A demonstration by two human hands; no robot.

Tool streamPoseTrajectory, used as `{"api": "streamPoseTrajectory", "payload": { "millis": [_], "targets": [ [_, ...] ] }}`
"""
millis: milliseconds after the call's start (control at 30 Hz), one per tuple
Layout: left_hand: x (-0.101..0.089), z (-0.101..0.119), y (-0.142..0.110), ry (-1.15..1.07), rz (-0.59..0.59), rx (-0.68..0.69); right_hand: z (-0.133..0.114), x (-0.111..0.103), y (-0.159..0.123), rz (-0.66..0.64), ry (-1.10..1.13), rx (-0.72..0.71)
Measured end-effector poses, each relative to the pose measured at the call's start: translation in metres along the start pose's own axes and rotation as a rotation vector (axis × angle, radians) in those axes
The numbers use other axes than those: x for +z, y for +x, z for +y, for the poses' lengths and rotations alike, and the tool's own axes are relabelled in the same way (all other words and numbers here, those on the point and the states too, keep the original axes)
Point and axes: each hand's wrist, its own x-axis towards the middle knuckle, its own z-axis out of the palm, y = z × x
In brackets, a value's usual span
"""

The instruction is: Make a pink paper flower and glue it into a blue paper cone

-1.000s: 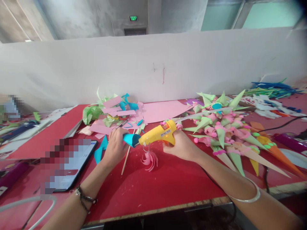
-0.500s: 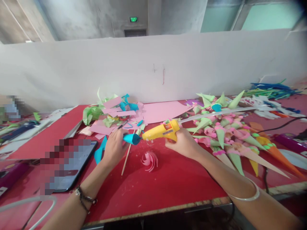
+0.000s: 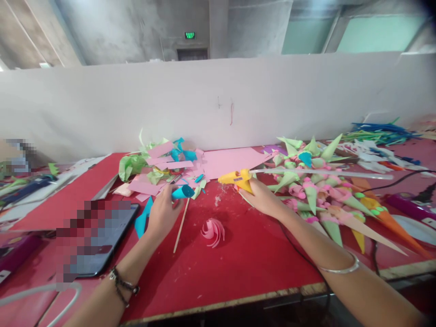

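Note:
My left hand (image 3: 163,210) is closed around a rolled blue paper cone (image 3: 183,192), its wide end facing right. Between my right hand (image 3: 261,198) and the table is the handle of a yellow hot glue gun (image 3: 235,177), gripped in my fingers; its nozzle points left. A clear glue stick (image 3: 323,173) juts from the gun's back. Below and between both hands, a curled pink paper swirl (image 3: 213,232) rests on the red table (image 3: 238,272). Beside my left hand lie a thin wooden stick (image 3: 181,227) and a blue paper scrap (image 3: 145,219).
Paper scraps (image 3: 160,168) in pink, green and blue are heaped behind my left hand. A pile of green and pink paper cones (image 3: 309,193) fills the right side. A phone (image 3: 105,245) lies at left; a black cord (image 3: 303,256) runs below my right arm.
The glue gun in my right hand has moved right and back, away from the cone's opening. My left hand keeps the blue cone, now tilted slightly upward.

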Motion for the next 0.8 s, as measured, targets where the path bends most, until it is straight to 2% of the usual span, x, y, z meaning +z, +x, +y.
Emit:
{"api": "streamPoseTrajectory", "payload": {
  "millis": [133, 267, 367, 467, 533, 633, 700, 800],
  "targets": [
    [-0.002, 0.003, -0.001, 0.013, -0.071, -0.033, 0.006, 0.005, 0.002, -0.096, -0.004, -0.047],
    [-0.004, 0.007, 0.0, 0.021, -0.126, -0.047, 0.003, 0.001, 0.001, -0.082, -0.068, -0.031],
    [-0.004, 0.009, 0.001, 0.036, -0.12, -0.054, -0.001, -0.007, -0.001, -0.051, -0.169, -0.008],
    [-0.003, 0.009, 0.0, 0.047, -0.122, -0.066, -0.007, -0.018, -0.006, -0.044, -0.365, 0.059],
    [-0.002, 0.01, 0.0, 0.061, -0.135, -0.074, -0.011, -0.026, -0.009, -0.074, -0.471, 0.128],
    [-0.001, 0.009, 0.001, 0.08, -0.144, -0.072, -0.02, -0.037, -0.013, -0.16, -0.514, 0.161],
    [0.0, 0.007, 0.001, 0.085, -0.139, -0.069, -0.026, -0.038, -0.015, -0.234, -0.448, 0.09],
    [0.002, 0.006, 0.001, 0.074, -0.165, -0.047, -0.039, -0.028, -0.019, -0.316, -0.069, -0.186]
  ]
}}
